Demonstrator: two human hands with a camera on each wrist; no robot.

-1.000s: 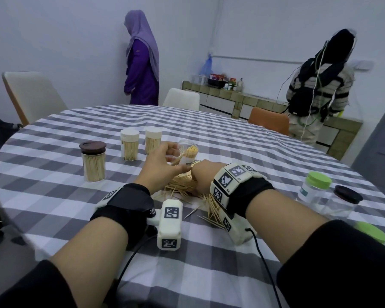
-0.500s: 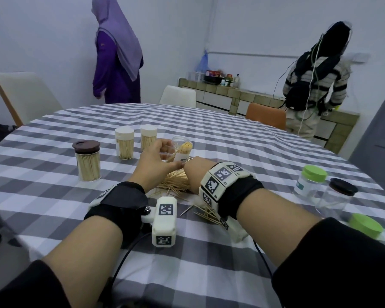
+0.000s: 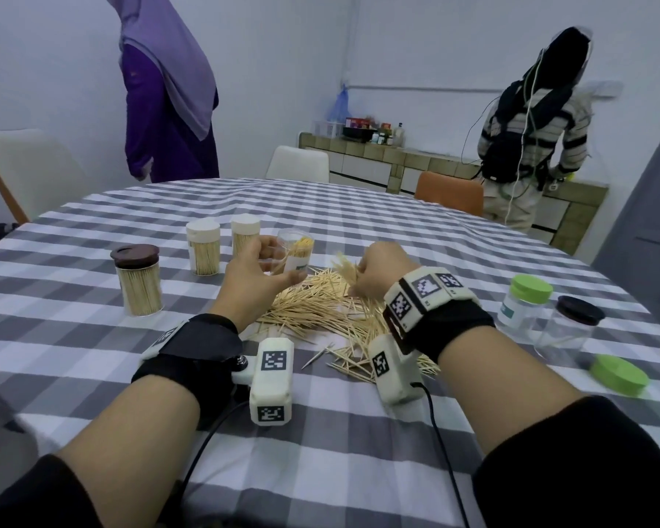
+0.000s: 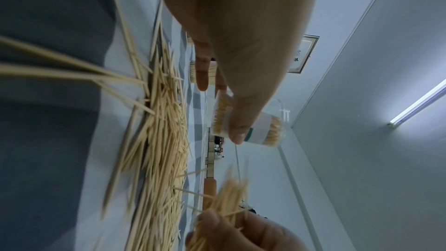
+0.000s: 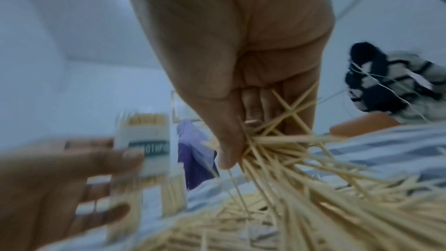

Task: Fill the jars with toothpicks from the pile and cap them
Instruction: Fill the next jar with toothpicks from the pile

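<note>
Overhead, the left hand point(image 3: 258, 274) curls round a clear plastic jar point(image 3: 297, 250) half full of toothpicks, above the far side of the pale, spiky pile point(image 3: 321, 314) mid-table on the checked cloth point(image 3: 92, 337). The right hand point(image 3: 382, 268) clamps a splayed bunch point(image 3: 345, 266).

Left wrist: the thumb point(image 4: 243, 114) presses the jar's paper label point(image 4: 262, 129).

Right wrist, blurred: fingers point(image 5: 252, 102) fold tight on thin wooden sticks point(image 5: 277, 140).

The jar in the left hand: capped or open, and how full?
Open and partly filled: the jar in the left hand has no cap, and toothpicks stand inside it.
</note>
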